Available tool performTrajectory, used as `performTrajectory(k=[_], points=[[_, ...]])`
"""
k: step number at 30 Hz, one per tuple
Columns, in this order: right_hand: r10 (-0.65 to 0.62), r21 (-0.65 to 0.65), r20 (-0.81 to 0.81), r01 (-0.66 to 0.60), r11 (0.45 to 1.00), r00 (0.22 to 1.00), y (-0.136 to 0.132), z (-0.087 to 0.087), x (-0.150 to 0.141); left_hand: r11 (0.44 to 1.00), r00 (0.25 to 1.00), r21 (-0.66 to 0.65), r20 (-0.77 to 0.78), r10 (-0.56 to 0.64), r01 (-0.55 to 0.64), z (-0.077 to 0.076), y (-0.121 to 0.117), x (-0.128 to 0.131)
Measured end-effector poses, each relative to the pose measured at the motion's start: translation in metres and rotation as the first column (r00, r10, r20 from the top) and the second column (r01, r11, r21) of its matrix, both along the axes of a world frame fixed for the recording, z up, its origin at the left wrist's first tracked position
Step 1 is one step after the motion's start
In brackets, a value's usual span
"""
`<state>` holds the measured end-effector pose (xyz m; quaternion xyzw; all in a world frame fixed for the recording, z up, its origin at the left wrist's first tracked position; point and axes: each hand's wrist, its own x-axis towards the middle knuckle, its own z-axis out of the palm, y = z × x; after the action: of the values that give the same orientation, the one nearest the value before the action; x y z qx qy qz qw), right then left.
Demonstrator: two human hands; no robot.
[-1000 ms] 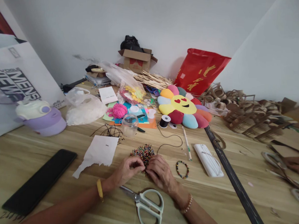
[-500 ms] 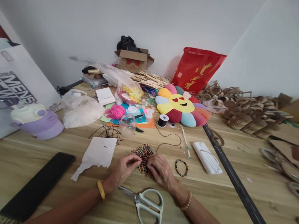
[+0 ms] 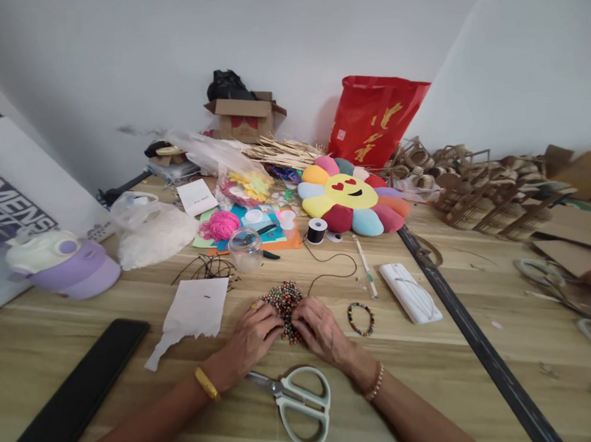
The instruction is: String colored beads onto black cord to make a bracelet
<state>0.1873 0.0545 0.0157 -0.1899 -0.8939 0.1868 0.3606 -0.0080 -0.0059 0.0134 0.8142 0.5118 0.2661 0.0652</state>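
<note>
Bare hands bend over a heap of small, round, multicoloured beads (image 3: pixel 287 297) on a pale wood-grain tabletop (image 3: pixel 437 356), the heap marking the centre of a clock dial whose 12 points to the grey wall (image 3: pixel 297 34). At 8 o'clock, the left hand (image 3: pixel 251 332), a yellow bangle (image 3: pixel 207 383) on its wrist, has thumb and fingertips drawn close together at the edge of the beads; whether anything is pinched there cannot be told. At 4 o'clock, the right hand (image 3: pixel 323 333) curls its fingers down against the heap, its grip likewise hidden. A thin black cord (image 3: pixel 339 276) winds from a black-and-white spool (image 3: pixel 317 231) at 1 o'clock to behind the right hand; its end is out of sight. A ring-shaped bracelet of multicoloured beads (image 3: pixel 360 319) lies at 3 o'clock, short of a white oblong block (image 3: pixel 411 293). Scissors with pale green handles (image 3: pixel 304 408) rest at 6 o'clock, between the forearms. Torn white paper (image 3: pixel 194 311) lies at 9 o'clock, a clear round jar (image 3: pixel 245 250) stands at 11, and a multicoloured, smiling flower cushion (image 3: pixel 354 198) sits farther out at 1.
</note>
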Motion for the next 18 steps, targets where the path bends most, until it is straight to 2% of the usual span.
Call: performTrajectory(k=[8,14,18], points=[[0.0,0.022,-0.011,0.0,1.0,1.0,0.0019,-0.007,-0.0006,1.0,0.999,-0.009,-0.028,-0.029,0.028,0.0009,0.0002,0.0045],[-0.001,0.042,0.011,0.0,0.999,1.0,0.0021,-0.0034,0.0004,0.999,0.996,-0.005,-0.079,-0.042,0.042,0.0051,0.0005,0.0051],[-0.011,0.029,0.017,0.01,1.0,1.0,0.0021,-0.0024,0.0007,1.0,0.998,-0.008,-0.054,-0.029,0.028,0.0065,0.001,0.0068]])
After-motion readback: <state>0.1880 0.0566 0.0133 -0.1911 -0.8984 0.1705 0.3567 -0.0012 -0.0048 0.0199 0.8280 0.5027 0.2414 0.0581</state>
